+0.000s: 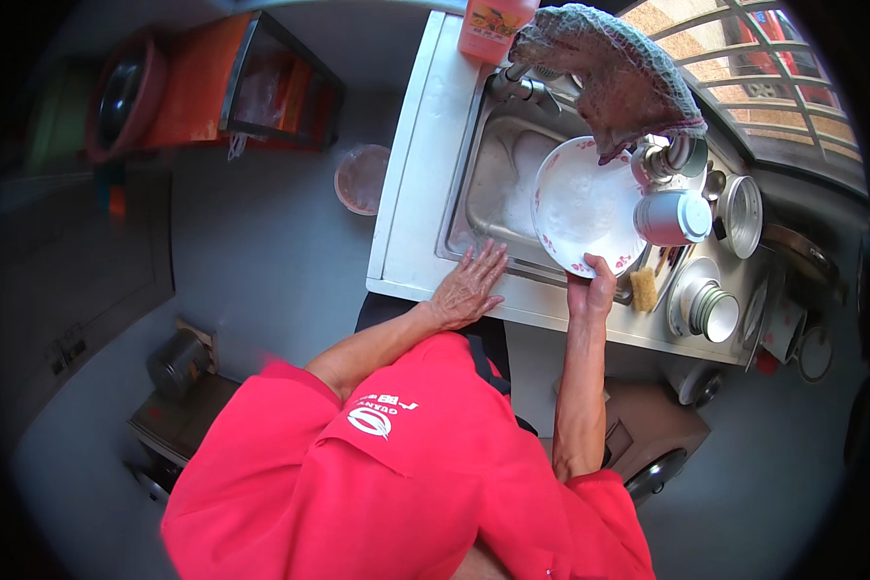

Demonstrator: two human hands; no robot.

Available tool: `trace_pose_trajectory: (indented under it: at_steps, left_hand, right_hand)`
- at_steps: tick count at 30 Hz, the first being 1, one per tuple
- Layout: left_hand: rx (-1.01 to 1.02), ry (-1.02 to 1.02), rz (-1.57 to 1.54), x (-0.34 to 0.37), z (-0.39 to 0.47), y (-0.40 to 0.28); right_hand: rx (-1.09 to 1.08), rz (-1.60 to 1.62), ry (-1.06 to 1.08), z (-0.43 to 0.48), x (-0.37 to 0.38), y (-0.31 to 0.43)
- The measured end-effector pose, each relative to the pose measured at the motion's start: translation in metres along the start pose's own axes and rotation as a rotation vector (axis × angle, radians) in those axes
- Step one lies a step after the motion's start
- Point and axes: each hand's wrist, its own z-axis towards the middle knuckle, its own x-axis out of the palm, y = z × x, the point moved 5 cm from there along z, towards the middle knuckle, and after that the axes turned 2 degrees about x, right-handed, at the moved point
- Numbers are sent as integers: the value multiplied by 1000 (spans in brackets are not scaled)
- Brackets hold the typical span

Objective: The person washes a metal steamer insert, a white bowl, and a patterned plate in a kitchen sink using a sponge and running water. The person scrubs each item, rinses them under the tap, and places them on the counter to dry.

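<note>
My right hand [593, 288] grips the near rim of a white plate [587, 203] with red flower marks, thumb on top, over the right part of the sink. The plate looks wet. My left hand [471, 286] lies flat with fingers apart on the counter at the sink's near left corner, holding nothing. Suds lie in the steel sink [489, 174] beneath and beside the plate. A metal faucet [525, 90] stands at the far side. To the right of my right hand is a yellow sponge [644, 290].
A net-like cloth [609, 65] hangs above the sink's far right. A white cup [670, 217], stacked bowls [714, 315] and a round metal container [739, 217] stand right of the sink. A pink bottle [494, 29] is behind it. A bucket [362, 180] stands left of the counter.
</note>
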Motion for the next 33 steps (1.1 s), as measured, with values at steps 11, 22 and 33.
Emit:
trace_pose_trajectory:
  at_steps: [11,22,33]
  left_hand:
    - [-506,-380,419,-75,-74,99]
    - [-802,-458,595,-40,-56,87]
    - [-321,-123,161,40,76,14]
  right_hand:
    - [30,-351,177,-33,3,-33]
    - [-157,-748,364,-61,16,-75]
    - [119,-415,169,-23,-52,21]
